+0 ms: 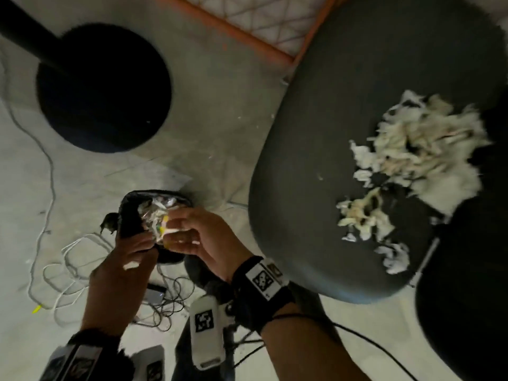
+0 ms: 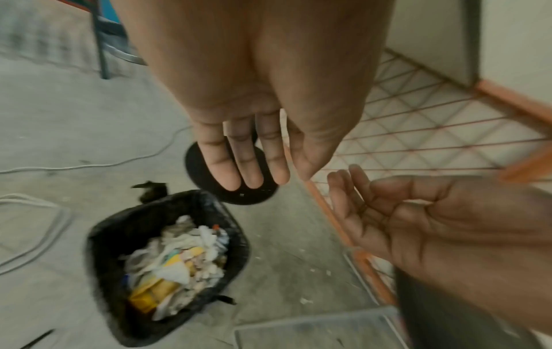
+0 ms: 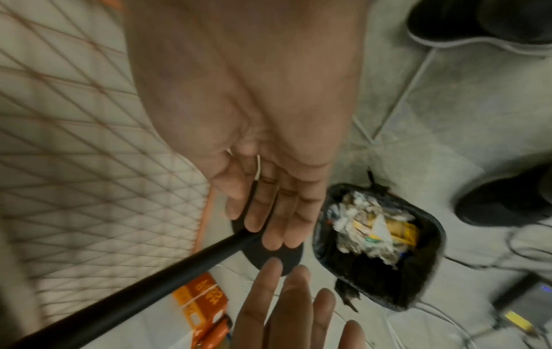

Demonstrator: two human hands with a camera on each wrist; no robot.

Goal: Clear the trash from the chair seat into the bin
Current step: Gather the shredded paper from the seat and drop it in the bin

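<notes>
Shredded white and cream paper trash [image 1: 420,149] lies in a loose heap on the dark grey chair seat [image 1: 316,127], with smaller clumps [image 1: 362,215] nearer me. A small bin with a black liner [image 1: 127,210] stands on the floor to the seat's left, filled with paper scraps and yellow wrappers [image 2: 179,259]. Both hands hover side by side just above the bin. My left hand [image 1: 132,251] has straight fingers [image 2: 248,163] and holds nothing. My right hand [image 1: 184,232] is also spread flat [image 3: 278,212]; one thin white shred [image 3: 258,167] clings to its palm.
A black round stand base [image 1: 104,86] with a pole sits on the floor beyond the bin. White and black cables [image 1: 77,259] tangle beside it. An orange-framed mesh panel [image 1: 261,20] stands behind the chair. My dark shoes [image 3: 507,200] and an orange box [image 3: 203,292] are nearby.
</notes>
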